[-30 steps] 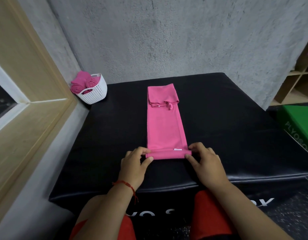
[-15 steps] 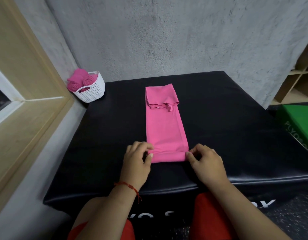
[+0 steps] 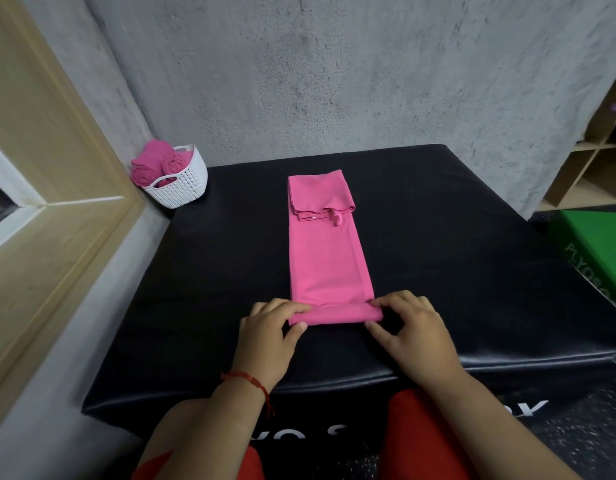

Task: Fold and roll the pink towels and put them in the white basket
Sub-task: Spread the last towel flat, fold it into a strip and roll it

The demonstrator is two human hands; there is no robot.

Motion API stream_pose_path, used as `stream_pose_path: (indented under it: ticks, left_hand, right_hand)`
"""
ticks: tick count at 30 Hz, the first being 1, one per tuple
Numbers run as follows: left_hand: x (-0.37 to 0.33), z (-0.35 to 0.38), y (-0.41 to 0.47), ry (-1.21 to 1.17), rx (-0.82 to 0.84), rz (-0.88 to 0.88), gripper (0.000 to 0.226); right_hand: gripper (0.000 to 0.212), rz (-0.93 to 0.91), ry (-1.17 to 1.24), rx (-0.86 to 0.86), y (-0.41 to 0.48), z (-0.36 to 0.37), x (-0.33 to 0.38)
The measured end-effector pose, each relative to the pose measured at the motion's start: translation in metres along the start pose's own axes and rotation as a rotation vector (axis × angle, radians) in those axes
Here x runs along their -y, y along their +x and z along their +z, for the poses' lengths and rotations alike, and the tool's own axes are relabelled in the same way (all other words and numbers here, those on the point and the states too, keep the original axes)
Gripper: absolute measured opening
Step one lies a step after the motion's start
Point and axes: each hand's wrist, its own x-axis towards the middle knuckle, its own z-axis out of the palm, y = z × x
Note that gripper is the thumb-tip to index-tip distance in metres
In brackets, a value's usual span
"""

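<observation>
A pink towel point(image 3: 325, 258), folded into a long narrow strip, lies on the black padded box point(image 3: 202, 271), running away from me. Its far end is folded back with a small loop showing. The near end is turned over into a short roll point(image 3: 336, 313). My left hand point(image 3: 270, 341) pinches the roll's left end between fingers and thumb. My right hand point(image 3: 410, 332) pinches its right end the same way. A white basket point(image 3: 182, 183) stands at the box's far left corner, holding rolled pink towels point(image 3: 154, 164).
A grey concrete wall rises behind the box. A wooden window frame point(image 3: 57, 202) runs along the left. On the right sit a green box point(image 3: 597, 251) and a wooden shelf unit point(image 3: 590, 168). My red-clad knees sit under the box's front edge.
The roll at the towel's near end has grown a little thicker and moved slightly away from me, both hands staying at its ends. The camera has shifted a bit.
</observation>
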Motion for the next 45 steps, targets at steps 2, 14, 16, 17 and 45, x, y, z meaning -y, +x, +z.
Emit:
stream_pose_path:
  ticks: [2,14,16,17,45]
  left_hand:
    - [0.003,0.001,0.001,-0.107,0.009,-0.118,0.024]
    - [0.000,0.003,0.008,-0.241,-0.010,-0.285,0.014]
    - [-0.002,0.003,0.009,-0.237,-0.038,-0.290,0.014]
    - [-0.003,0.002,0.010,-0.233,-0.066,-0.295,0.015]
    - [0.005,0.007,0.020,-0.239,-0.026,-0.220,0.028]
  right_hand:
    - [0.030,0.009,-0.025,0.017,0.001,-0.001,-0.001]
    - [0.025,0.117,0.008,0.027,0.009,0.004,0.002]
    - [0.022,0.156,0.013,0.026,0.010,0.006,0.004]
    - [0.020,0.183,0.018,0.030,0.012,0.006,0.006]
    - [0.041,0.100,-0.120,0.062,0.021,0.011,0.003]
